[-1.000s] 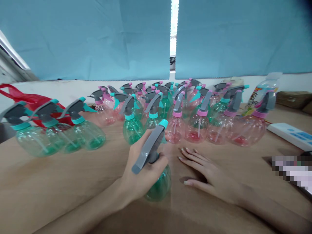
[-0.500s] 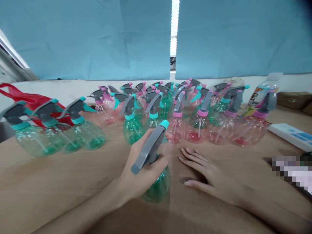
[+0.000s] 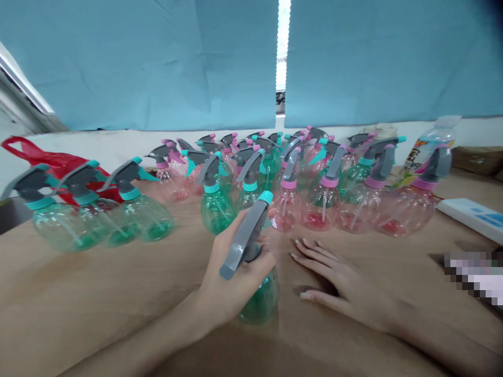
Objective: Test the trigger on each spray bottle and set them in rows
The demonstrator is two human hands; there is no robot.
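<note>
My left hand [image 3: 231, 288] is wrapped round the neck of a green spray bottle [image 3: 259, 303] with a grey trigger head and a turquoise nozzle. That bottle stands upright at the front middle of the table, and the fingers partly hide it. Beside it, my right hand [image 3: 334, 275] lies palm down on the wood, fingers spread, holding nothing. Just beyond the hands are a green spray bottle [image 3: 216, 209] with a turquoise collar and a pink spray bottle [image 3: 320, 209] with a pink collar.
Three green spray bottles [image 3: 147, 217] stand at the left before a red plastic bag [image 3: 58, 157]. Several pink and green ones crowd the back. A labelled drink bottle [image 3: 428, 144], a white device with blue buttons [image 3: 471, 214] and a pixelated object [image 3: 475, 277] are at right.
The whole view has shifted slightly, so things appear a little further right. My left hand keeps its hold on the green spray bottle, and my right hand stays flat.
</note>
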